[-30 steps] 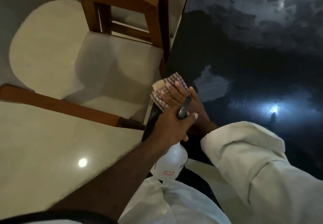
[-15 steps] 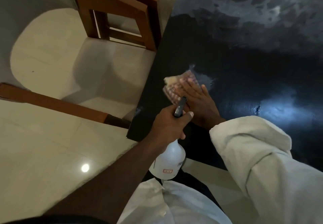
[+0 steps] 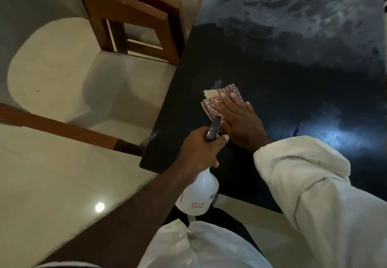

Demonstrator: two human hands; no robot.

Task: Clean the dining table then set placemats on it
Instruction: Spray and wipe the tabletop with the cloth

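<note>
1 wooden rail (image 3: 58, 127), probably a chair's; 1 wooden chair (image 3: 129, 16). Left hand (image 3: 199, 152) clenched round 1 spray bottle (image 3: 199, 192). 1 checked cloth (image 3: 219, 98) on 1 dark table (image 3: 293, 79) near its left edge; right hand (image 3: 238, 121) pressing it, fingers flat.

Our left hand (image 3: 199, 152) curls tight round the spray bottle (image 3: 199, 194), bare forearm stretched forward. Our right hand (image 3: 238, 121) lies flat, palm down, fingers straight.

Checked cloth (image 3: 230, 91) flat on dark table (image 3: 278, 83)
</note>
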